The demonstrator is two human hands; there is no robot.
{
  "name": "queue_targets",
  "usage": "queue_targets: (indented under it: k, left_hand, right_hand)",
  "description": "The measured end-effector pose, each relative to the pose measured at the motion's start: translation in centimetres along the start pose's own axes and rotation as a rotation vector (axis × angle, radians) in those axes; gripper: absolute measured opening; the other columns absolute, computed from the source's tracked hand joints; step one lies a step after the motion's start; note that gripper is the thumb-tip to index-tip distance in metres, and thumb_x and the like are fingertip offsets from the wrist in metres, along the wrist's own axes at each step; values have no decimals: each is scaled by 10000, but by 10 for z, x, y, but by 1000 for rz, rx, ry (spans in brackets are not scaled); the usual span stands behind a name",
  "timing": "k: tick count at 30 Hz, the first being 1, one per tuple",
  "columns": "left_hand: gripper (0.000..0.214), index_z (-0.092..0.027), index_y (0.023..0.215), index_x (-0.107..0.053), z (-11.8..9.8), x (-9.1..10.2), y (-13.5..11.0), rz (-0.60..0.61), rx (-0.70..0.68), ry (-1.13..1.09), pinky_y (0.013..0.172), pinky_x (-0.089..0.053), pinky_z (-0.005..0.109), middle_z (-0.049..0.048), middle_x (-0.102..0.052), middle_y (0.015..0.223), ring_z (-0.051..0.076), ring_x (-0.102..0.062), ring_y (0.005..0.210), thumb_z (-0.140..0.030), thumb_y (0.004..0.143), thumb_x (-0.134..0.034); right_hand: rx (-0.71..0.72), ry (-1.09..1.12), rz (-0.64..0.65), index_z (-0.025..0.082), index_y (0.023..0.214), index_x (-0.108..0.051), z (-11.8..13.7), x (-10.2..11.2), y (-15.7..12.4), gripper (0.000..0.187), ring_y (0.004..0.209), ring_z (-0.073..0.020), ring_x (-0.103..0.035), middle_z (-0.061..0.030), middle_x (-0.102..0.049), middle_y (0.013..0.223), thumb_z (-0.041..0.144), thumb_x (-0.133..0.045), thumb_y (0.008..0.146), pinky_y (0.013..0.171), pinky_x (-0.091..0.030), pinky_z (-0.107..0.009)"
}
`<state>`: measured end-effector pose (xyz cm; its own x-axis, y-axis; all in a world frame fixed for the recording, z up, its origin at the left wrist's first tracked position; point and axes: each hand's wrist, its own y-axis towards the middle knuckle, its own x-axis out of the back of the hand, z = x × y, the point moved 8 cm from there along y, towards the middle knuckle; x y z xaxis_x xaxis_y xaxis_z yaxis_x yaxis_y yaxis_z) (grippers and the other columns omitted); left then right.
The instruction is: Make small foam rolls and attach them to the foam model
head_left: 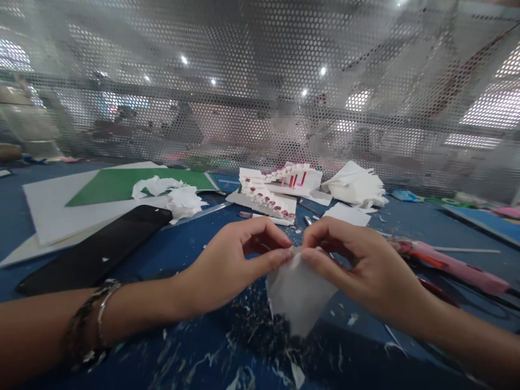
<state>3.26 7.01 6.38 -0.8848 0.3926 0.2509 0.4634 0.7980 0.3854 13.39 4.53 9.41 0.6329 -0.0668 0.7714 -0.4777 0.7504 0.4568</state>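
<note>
A thin white sheet (298,298), tissue-like, hangs from my fingertips above the blue table. My left hand (239,260) pinches its top edge between thumb and fingers. Close beside it, my right hand (357,260) pinches the same edge, thumb and index finger together. The sheet's lower part is blurred. Just beyond my hands stands a small white stair-like model (268,197) with dark red bits along its steps. A slim marker-like tube (266,218) lies in front of that model.
On the left lie a black phone-like slab (97,246), a green sheet (122,184), white boards (38,216) and crumpled tissue (187,201). A stack of white sheets (357,184) sits behind. At right is a pink glue-gun-like tool (463,265). Scraps litter the table; a perforated metal screen (244,108) rises behind.
</note>
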Motion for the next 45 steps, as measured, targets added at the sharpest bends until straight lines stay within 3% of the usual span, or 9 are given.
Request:
queue_targets:
  k: [3,9,14,20,25,30,39,45]
  left_hand:
    - [15,-142,727,-571,-1,4,-2,-59,-18,29,640,-459,141,-14,-601,712,71,-557,674,-155,728,-576]
    - [75,-162,797,-601,5,1,-6,-65,67,-52,647,-473,152,-11,-640,772,89,-587,730,-179,725,-586]
    - [150,-149,853,-643,9,-4,-5,10,164,-125,718,-474,210,27,-682,856,121,-606,786,-209,726,-590]
    - [99,-154,767,-659,10,-2,-4,-15,206,-187,672,-470,224,16,-682,753,124,-603,716,-218,704,-619]
    - [82,-150,712,-656,11,-3,-4,-8,209,-182,638,-456,211,5,-666,702,109,-584,664,-225,697,-626]
    - [66,-156,724,-649,12,-2,-4,-25,206,-207,632,-453,199,-10,-655,690,96,-575,650,-209,690,-630]
    - [38,-153,699,-631,11,-5,-3,-10,180,-192,630,-462,190,-11,-648,695,92,-573,659,-187,685,-621]
    - [27,-156,689,-624,10,-6,-3,-4,155,-179,641,-469,203,-11,-653,705,99,-581,664,-181,678,-622]
  right_hand:
    - [42,14,-54,197,792,-526,3,-2,-2,94,582,-54,-510,44,-577,686,262,-563,734,532,-411,-154]
    - [-29,38,-226,197,703,-530,3,-5,-8,51,528,-36,-515,67,-581,619,201,-578,719,477,-391,-123]
    - [3,-35,-173,192,705,-574,11,0,-5,46,553,-67,-557,37,-621,637,148,-563,717,511,-427,-156]
    - [127,-110,-98,192,752,-614,23,8,-1,79,606,-71,-584,19,-656,691,156,-543,756,559,-438,-161]
    - [57,-72,-44,206,778,-625,16,4,-1,81,591,-59,-596,48,-669,690,181,-617,701,539,-433,-136]
    - [80,-106,-104,197,726,-628,20,9,-2,36,466,-34,-540,62,-648,604,172,-604,718,422,-378,-131]
    - [190,-282,-39,204,713,-609,27,9,-4,101,426,-45,-508,49,-622,561,207,-535,782,396,-346,-166]
    - [99,-273,-16,214,694,-586,15,8,-2,118,361,-36,-419,70,-560,488,272,-531,781,355,-288,-165]
